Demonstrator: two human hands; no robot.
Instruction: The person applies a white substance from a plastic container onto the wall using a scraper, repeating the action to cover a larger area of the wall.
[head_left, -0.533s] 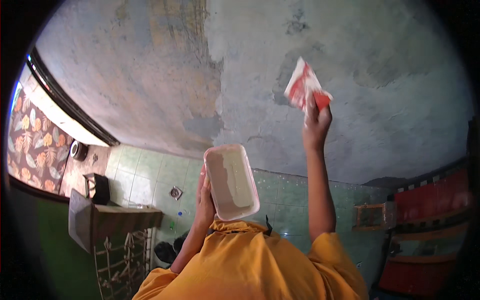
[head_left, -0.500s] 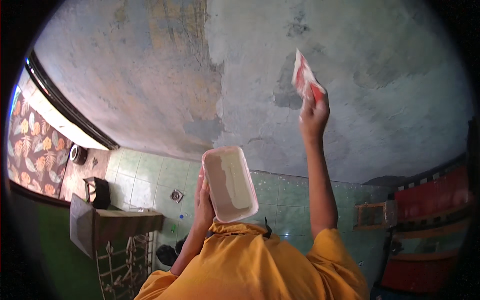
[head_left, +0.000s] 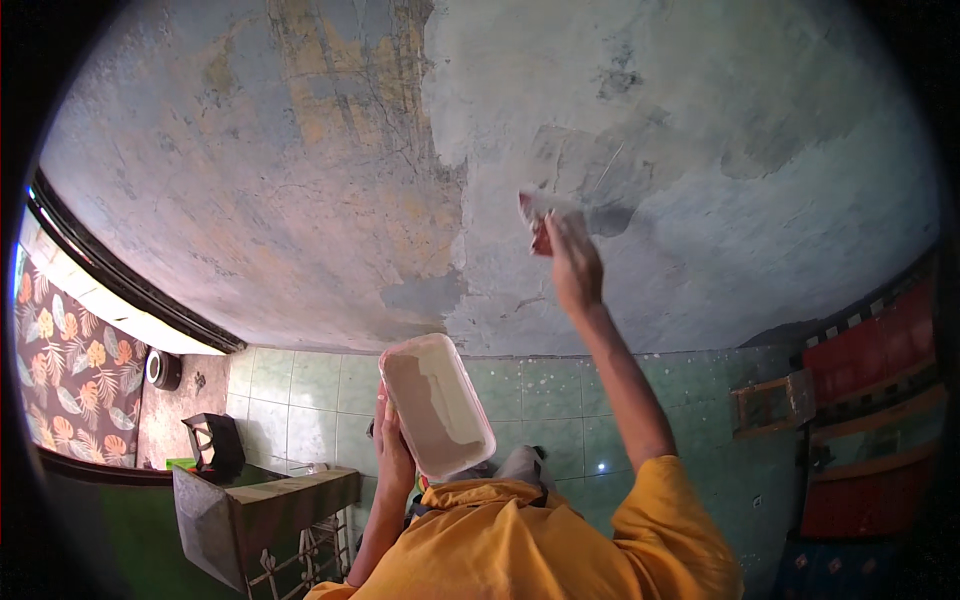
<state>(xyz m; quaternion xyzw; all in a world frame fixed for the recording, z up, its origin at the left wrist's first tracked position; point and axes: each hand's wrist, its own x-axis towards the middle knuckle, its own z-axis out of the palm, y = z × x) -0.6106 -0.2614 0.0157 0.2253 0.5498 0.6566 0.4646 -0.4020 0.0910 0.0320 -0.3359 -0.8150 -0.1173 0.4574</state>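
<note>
My left hand point(head_left: 394, 435) is closed on the side of a rectangular pale pink plastic tub point(head_left: 458, 428) with pale, creamy material in it, held low in front of my yellow shirt. Out at arm's length, my right hand point(head_left: 572, 262) grips a small flat red-and-white piece point(head_left: 532, 220), blurred at its top, at the wall point(head_left: 250, 160); whether it touches the surface I cannot tell. The wall is patchy, weathered grey and ochre on the left, paler grey with darker patches around and right of that hand.
At left are a doorway with leaf-patterned covering point(head_left: 75, 380), a dark round object point(head_left: 162, 368), a black stand point(head_left: 212, 440) and a grey ledge with railing point(head_left: 205, 515). Green floor tiles point(head_left: 310, 390) run along the wall's foot. A wooden frame point(head_left: 765, 400) and red furniture point(head_left: 865, 340) stand at right.
My right hand has swung left and down, its piece now turned toward the left. The tub has shifted down and tilted slightly, and the whole view has moved, showing the wall's foot lower.
</note>
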